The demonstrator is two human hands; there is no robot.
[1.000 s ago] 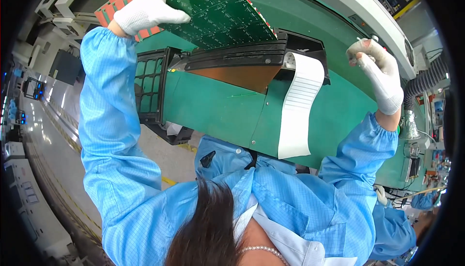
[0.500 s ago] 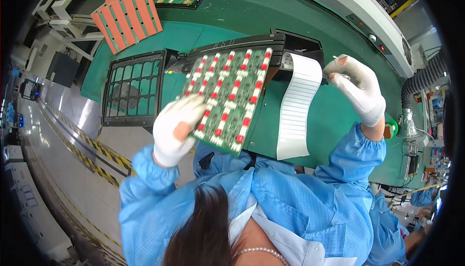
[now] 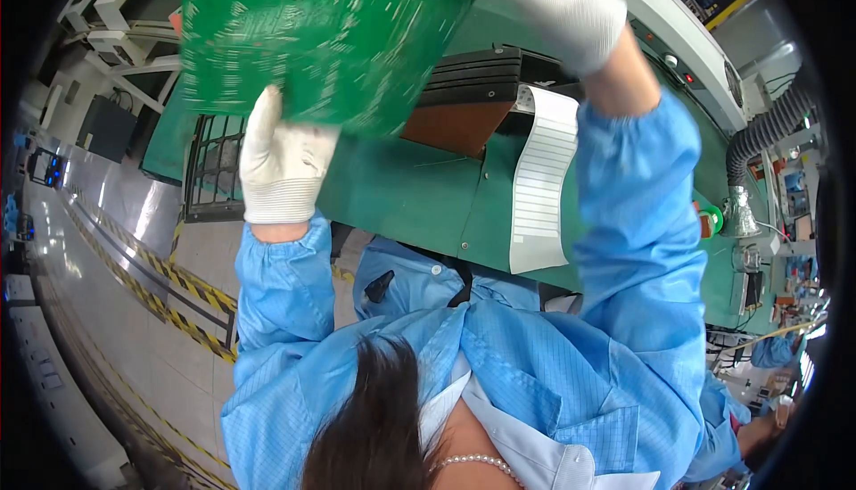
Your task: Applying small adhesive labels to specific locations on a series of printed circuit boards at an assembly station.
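At the left, a black lattice frame (image 3: 212, 173) of square openings lies partly hidden on the table (image 3: 392, 200), whose flat surface is smooth and green. The left hand (image 3: 285, 160), in a white knit glove with a ribbed cuff, has its grip narrowed on the lower edge of the circuit board (image 3: 312, 53), thumb over the near face. The board is held up above the table: a flat, bright green panel, its pale speckled markings smeared into streaks by blur. Next come a dark ridged holder (image 3: 477, 75) and, below it, a brown panel (image 3: 450, 127). A curling white paper strip (image 3: 544, 173) bears ruled rows. The gloved right hand (image 3: 566, 8) meets the board's upper right corner; blur leaves its grip impossible to tell.
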